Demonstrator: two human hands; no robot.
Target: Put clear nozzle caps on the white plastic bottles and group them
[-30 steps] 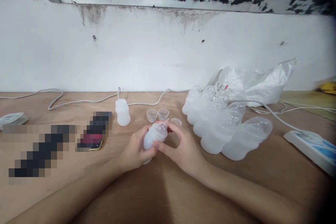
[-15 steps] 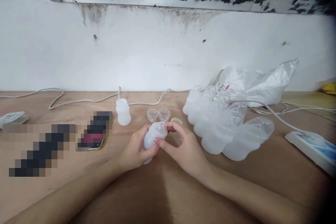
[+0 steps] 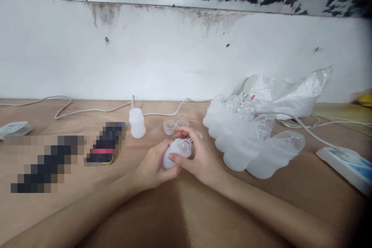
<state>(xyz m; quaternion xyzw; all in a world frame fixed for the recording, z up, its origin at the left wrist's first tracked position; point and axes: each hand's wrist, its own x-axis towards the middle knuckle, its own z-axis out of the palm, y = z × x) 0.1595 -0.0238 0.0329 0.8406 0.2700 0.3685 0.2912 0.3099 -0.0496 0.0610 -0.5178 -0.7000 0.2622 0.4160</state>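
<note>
Tilted away from me, a frosted white plastic bottle [image 3: 173,154] with a narrow, ribbed-looking neck is held above the wooden table. My left hand [image 3: 151,164] wraps round its lower body, thumb in front. Around the top end curls my right hand [image 3: 200,159]: its thumb presses on the bottle's side and its fingers bend behind the neck. On the bottle's mouth sits a clear piece [image 3: 185,145] with a thin stem sticking out between the right thumb and fingers. Just beyond the hands stand two small clear cups [image 3: 169,127], with a clear round piece [image 3: 198,134] partly hidden by my right hand.
One bottle without a cap [image 3: 136,123] stands at the back left. On the right are several bottles with clear domed caps [image 3: 263,155], a plastic bag [image 3: 293,93] and a power strip [image 3: 345,162]. A phone [image 3: 106,143] lies left; a cable [image 3: 93,113] runs along the wall.
The bottle has shifted slightly right and its top has turned more toward me. My right hand's fingers have lifted and reached over behind its neck.
</note>
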